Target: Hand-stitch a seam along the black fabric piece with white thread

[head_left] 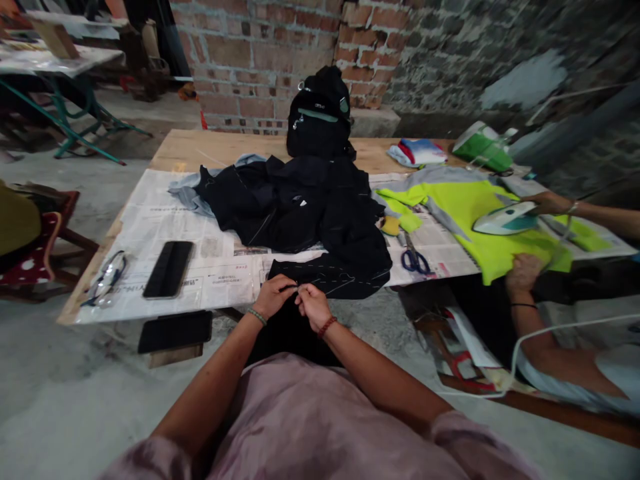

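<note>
A black garment (300, 207) lies bunched over the newspaper-covered table, with pale dashed stitches along its near part. At the near edge, my left hand (273, 297) pinches the black cloth. My right hand (314, 307) is closed beside it, its fingertips meeting the left ones at the cloth edge. Whatever those right fingers hold is too small to make out. Grey-blue cloth (193, 193) shows from beneath the garment on the left. Dark-handled scissors (414, 259) rest to the right of the garment.
On the table's left are a phone (169, 269) and glasses (107, 277). A black backpack (320, 117) stands at the back. To the right, another person's hand (545, 202) holds an iron (505, 219) on a yellow-green garment (465, 207). A white cord (565, 327) runs near that person.
</note>
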Action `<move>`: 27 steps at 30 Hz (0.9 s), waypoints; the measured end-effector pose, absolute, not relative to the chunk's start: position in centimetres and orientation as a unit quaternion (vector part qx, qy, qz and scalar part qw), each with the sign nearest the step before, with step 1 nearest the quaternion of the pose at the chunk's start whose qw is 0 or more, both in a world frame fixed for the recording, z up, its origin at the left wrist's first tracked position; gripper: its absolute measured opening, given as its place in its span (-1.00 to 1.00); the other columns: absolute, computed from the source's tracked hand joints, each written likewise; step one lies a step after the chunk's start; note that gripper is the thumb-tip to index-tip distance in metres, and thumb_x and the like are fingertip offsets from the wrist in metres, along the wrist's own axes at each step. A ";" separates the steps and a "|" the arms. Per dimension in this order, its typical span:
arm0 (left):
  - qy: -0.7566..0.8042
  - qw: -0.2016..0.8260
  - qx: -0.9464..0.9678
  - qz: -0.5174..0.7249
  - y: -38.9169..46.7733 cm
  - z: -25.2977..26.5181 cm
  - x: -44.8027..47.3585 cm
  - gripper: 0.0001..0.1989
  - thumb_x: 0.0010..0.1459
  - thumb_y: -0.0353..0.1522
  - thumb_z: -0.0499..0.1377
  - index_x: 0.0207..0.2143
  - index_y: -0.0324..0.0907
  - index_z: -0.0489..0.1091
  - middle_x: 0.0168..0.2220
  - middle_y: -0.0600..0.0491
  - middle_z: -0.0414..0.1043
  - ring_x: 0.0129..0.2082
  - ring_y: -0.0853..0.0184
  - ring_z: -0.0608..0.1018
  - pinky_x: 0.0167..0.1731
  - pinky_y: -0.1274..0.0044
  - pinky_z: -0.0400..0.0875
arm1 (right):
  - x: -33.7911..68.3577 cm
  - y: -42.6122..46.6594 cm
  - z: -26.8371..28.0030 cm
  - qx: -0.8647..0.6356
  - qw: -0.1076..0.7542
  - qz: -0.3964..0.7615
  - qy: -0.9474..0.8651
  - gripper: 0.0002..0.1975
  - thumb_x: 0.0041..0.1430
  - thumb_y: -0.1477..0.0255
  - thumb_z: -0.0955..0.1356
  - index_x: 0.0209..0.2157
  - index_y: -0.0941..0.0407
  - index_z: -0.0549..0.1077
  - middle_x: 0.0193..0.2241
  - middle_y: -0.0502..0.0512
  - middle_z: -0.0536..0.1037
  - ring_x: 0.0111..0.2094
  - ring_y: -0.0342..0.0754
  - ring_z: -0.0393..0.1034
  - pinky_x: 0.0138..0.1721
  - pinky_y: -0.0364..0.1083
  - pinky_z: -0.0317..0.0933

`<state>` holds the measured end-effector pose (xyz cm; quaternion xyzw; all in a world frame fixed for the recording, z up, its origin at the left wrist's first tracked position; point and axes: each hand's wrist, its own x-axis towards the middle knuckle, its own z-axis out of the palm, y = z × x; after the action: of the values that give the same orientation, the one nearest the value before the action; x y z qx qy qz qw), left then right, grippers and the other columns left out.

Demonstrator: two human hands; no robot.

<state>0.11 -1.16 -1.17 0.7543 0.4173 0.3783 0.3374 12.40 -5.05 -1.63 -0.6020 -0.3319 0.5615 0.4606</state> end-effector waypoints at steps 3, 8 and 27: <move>0.433 0.326 0.750 0.380 -1.3 -1.2 0.1 -0.89 0.01 -0.42 0.13 -0.38 -0.16 0.44 -0.39 0.06 0.41 -0.37 0.43 0.45 -0.33 0.57 0.35 | 12.7 -5.6 -1.0 -0.584 0.451 0.583 -0.340 -0.72 -0.05 0.23 0.26 -0.36 0.16 0.30 -0.70 -0.13 0.31 -0.83 -0.33 0.04 -0.81 -0.29 -0.11; 0.455 0.315 0.745 0.372 -1.4 -1.0 0.3 -0.90 0.01 -0.41 0.13 -0.39 -0.16 0.43 -0.40 0.07 0.41 -0.38 0.43 0.44 -0.34 0.58 0.35 | 12.9 -6.6 -0.9 -0.578 0.440 0.598 -0.338 -0.73 -0.09 0.27 0.29 -0.38 0.17 0.30 -0.65 -0.09 0.37 -0.80 -0.32 0.12 -0.78 -0.28 -0.04; 0.410 0.337 0.766 0.361 -1.2 -1.1 0.1 -0.89 0.00 -0.44 0.13 -0.39 -0.18 0.44 -0.40 0.06 0.42 -0.37 0.43 0.45 -0.33 0.58 0.35 | 12.8 -4.9 -0.8 -0.595 0.473 0.562 -0.327 -0.89 -0.06 0.41 0.25 -0.54 0.17 0.29 -0.66 -0.08 0.38 -0.81 -0.31 0.12 -0.76 -0.27 -0.04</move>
<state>0.12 -1.17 -1.14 0.7664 0.4104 0.3611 0.3375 12.79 -4.93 -0.78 -0.5950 -0.3270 0.5619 0.4725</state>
